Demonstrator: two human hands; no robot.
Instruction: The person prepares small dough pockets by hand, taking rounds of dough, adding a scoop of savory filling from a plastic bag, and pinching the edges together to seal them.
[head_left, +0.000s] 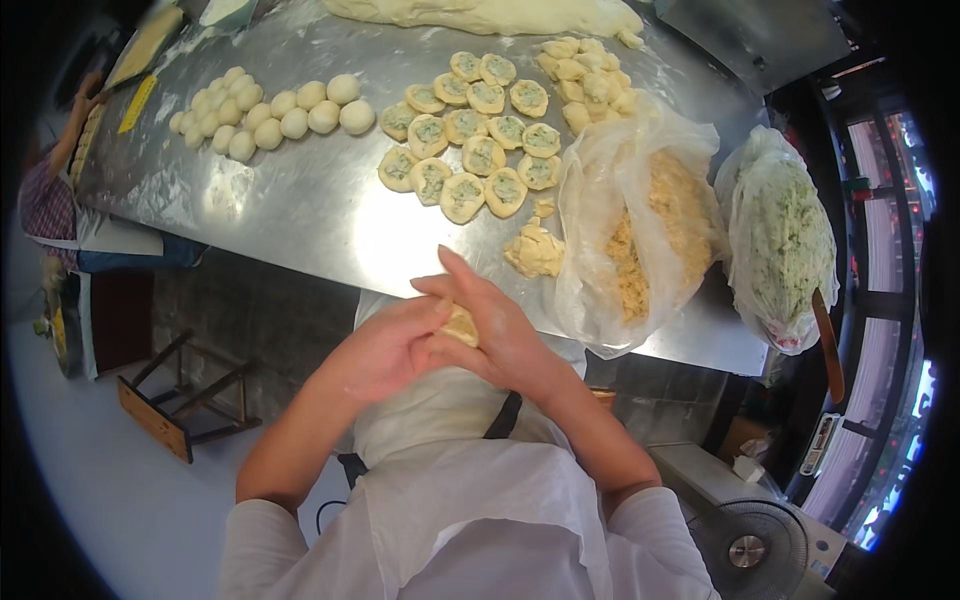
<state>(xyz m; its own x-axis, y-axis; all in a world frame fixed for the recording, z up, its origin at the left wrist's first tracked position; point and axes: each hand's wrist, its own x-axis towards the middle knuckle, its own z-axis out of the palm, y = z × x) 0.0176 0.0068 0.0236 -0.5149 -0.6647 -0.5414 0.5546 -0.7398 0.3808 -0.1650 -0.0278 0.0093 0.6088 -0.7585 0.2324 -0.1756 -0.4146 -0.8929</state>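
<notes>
My left hand (394, 341) and my right hand (499, 319) meet in front of my apron, just off the steel table's front edge. Cupped between them is a small filled dough piece (459, 327), partly covered by my fingers. Beyond my hands lie several flat dough rounds topped with pale green filling (480, 154). To the right of my fingertips rests a lump of dough (535, 250). Next to that lump stands an open clear plastic bag of orange-brown crumbly filling (679, 217).
Smooth dough balls (296, 120) sit at left on the steel table (300, 202). Dough chunks (592, 79) and a long dough slab (480, 16) lie farther back. At right is a bag of green filling (784, 225) with a wooden stick (828, 345). Another person (56, 195) is at far left.
</notes>
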